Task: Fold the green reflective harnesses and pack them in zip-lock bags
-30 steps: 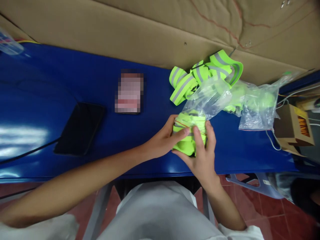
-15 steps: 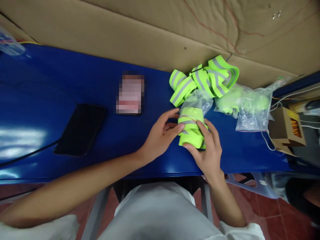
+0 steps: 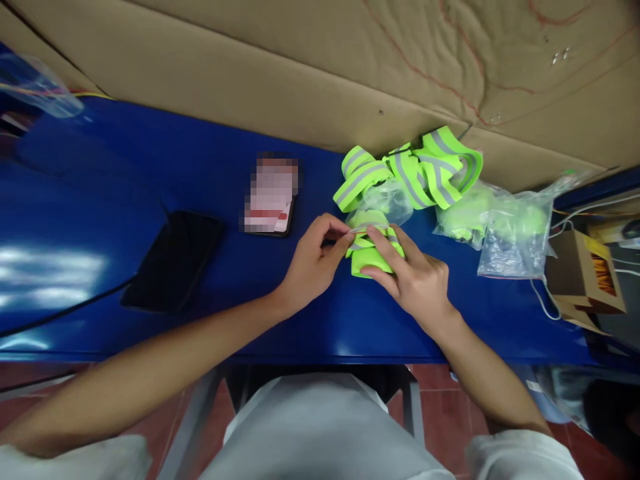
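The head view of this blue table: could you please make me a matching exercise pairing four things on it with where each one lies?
Things:
1. folded reflective band
2. black phone
3. loose reflective bands
4. brown box

Places:
A. at the table's right end
B. between the left hand and right hand
C. against the cardboard sheet, behind the hands
D. face down, left of the hands

Pairs: 1-B, 2-D, 3-C, 4-A
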The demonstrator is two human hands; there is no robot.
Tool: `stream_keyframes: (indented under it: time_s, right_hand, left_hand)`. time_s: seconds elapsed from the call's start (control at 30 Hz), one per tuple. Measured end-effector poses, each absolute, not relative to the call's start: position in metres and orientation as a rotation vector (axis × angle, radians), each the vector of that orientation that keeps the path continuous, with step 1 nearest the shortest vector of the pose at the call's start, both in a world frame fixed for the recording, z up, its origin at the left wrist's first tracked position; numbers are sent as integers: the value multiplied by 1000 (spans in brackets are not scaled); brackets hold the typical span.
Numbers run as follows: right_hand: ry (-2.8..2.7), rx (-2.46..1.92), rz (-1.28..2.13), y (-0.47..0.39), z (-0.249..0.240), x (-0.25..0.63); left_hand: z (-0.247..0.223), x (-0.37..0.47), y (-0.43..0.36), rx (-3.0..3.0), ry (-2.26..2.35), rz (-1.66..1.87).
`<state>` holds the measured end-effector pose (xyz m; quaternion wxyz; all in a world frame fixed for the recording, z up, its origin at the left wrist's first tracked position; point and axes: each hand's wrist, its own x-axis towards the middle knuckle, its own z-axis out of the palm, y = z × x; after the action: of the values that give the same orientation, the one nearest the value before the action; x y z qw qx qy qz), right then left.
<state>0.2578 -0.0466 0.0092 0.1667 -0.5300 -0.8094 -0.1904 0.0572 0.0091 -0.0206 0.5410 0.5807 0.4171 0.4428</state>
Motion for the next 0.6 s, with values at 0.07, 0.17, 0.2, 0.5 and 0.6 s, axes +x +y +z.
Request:
stream_keyframes:
  time_s: [0.07,0.17,0.2,0.5,0.6]
  right_hand:
    - [-2238,-1500,-427,-49,6,259]
    - [-2135,-1438,-272,-53,2,259]
    - [-2100,-1413,-221,-54,1,260]
    - [-2005,-1417,-68,-56,10,260]
    - [-2017,-1426,-112,-56,15,260]
  left_hand:
    - [-18,55,6,1599,968,1118]
    - [-12,52,2,1999,889,1219]
    - [-11,51,1,2091,860,1250]
    - [-1,44,0,2142,658,1263]
    - [-2,43,-4,2193,638,1238]
